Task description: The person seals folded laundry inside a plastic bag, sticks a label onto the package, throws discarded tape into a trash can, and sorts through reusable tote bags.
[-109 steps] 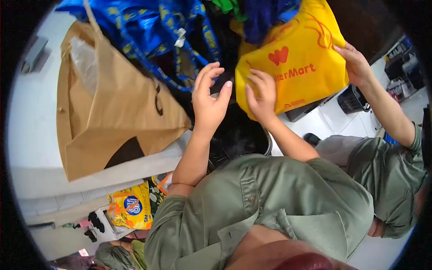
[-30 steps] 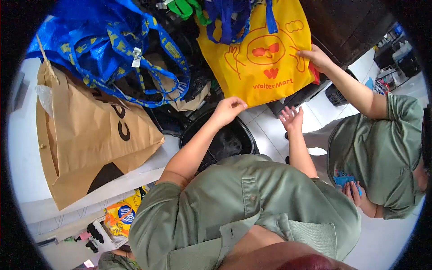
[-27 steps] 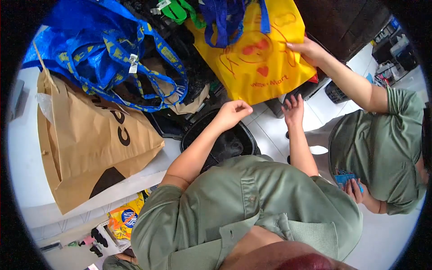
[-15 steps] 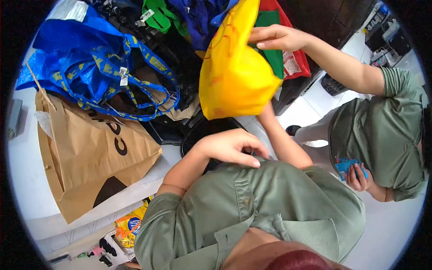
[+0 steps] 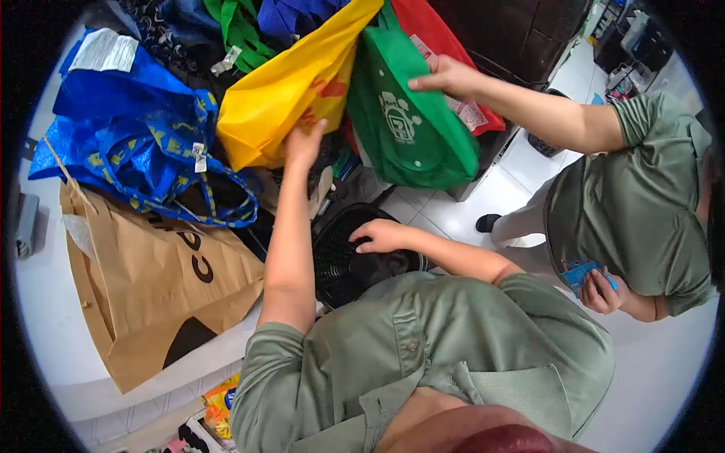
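A yellow cloth bag (image 5: 260, 113) with red print hangs at upper centre. My left hand (image 5: 304, 145) is at its lower right side, fingers closed against the fabric; part of the fingers is hidden. Beside it hangs a green bag (image 5: 411, 124) with a white print. Above a black basket (image 5: 332, 260) in front of my chest, my right hand (image 5: 381, 235) holds nothing, its fingers loosely bent and apart. A co-worker's hand (image 5: 449, 79) touches the green bag's upper right part.
A red bag (image 5: 483, 113) hangs behind the green one. To the left lie a blue bag (image 5: 143, 121) with patterned straps and a brown paper bag (image 5: 166, 279). At right stands a co-worker (image 5: 627, 211), whose other hand holds a blue packet (image 5: 578, 278).
The yellow bag has swung left, uncovering the green bag. My left hand has risen from my chest to the yellow bag. My right hand has come down from behind it over the basket.
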Motion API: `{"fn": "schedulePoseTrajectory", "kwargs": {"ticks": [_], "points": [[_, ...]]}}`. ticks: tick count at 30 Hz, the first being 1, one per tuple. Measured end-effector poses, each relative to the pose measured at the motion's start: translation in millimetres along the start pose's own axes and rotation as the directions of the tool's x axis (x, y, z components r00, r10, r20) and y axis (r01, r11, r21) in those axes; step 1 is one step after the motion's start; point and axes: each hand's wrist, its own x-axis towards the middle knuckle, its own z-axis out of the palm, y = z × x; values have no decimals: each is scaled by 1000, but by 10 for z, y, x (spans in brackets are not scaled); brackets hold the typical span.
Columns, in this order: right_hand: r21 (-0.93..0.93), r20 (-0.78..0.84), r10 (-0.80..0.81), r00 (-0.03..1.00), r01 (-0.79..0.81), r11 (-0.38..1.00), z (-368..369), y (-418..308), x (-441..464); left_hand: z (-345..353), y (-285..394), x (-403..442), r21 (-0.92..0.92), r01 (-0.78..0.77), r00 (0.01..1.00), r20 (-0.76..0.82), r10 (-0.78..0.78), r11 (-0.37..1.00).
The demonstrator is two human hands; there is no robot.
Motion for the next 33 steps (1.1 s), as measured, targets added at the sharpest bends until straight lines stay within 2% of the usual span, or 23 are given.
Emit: {"fn": "schedulePoseTrajectory", "kwargs": {"ticks": [1,3,4,5,7,9,11,13,15,16,17,18,19,21,23,25,29,31,33], "points": [[-4,-10,9,1000,-10,1000,-26,48,-84,-46,-91,46,-46,-36,999,-12,35,998],[108,-51,251,967,-244,964,-64,143,-227,-37,-112,25,-150,-129,979,-174,102,980],[16,-121,259,958,-259,966,-49,173,-275,-76,-39,19,-206,-74,995,-87,57,976],[59,-182,279,943,-273,960,48,350,-318,-82,-104,55,-217,-53,998,11,57,975],[40,-261,268,928,-267,963,84,564,-466,-32,-82,59,-282,2,999,35,8,959],[9,-313,256,915,-266,964,110,657,-582,7,-49,32,-394,66,998,30,-59,917],[-10,-348,264,900,-286,958,107,671,-667,-31,95,-27,-440,38,998,-24,-55,897],[-42,-386,263,884,-301,953,64,657,-766,-71,128,-45,-459,74,994,-35,-102,885],[-86,-422,240,874,-302,949,38,628,-848,-91,52,-20,-509,40,999,-3,-48,860],[-111,-435,229,871,-304,946,22,601,-898,-8,-234,101,-487,12,998,-45,-38,873],[-85,-417,297,859,-362,928,-16,544,-987,112,-476,176,-460,-7,996,-84,-36,888],[-61,-399,348,849,-403,913,-25,473,-1067,-10,-360,129,-476,63,995,-40,-93,877],[72,-296,541,787,-547,834,-55,300,-1152,-3,-340,98,-487,60,996,-29,-85,872],[105,-346,555,756,-557,824,-6,245,-1299,3,-297,78,-529,88,994,-8,-108,844],[115,-287,649,704,-648,753,10,187,-1417,-18,-201,44,-549,90,995,15,-98,831],[92,-264,680,684,-684,723,64,186,-1489,-3,-109,-28,-676,129,992,95,-89,725],[36,-251,702,666,-719,695,171,127,-1515,164,-446,83,-712,72,996,17,-86,698],[89,-310,671,674,-682,726,241,132,-1512,150,-470,89,-678,40,995,-42,-93,734],[97,-319,665,675,-675,731,279,146,-1503,107,-457,91,-680,35,996,-33,-78,733]]}}
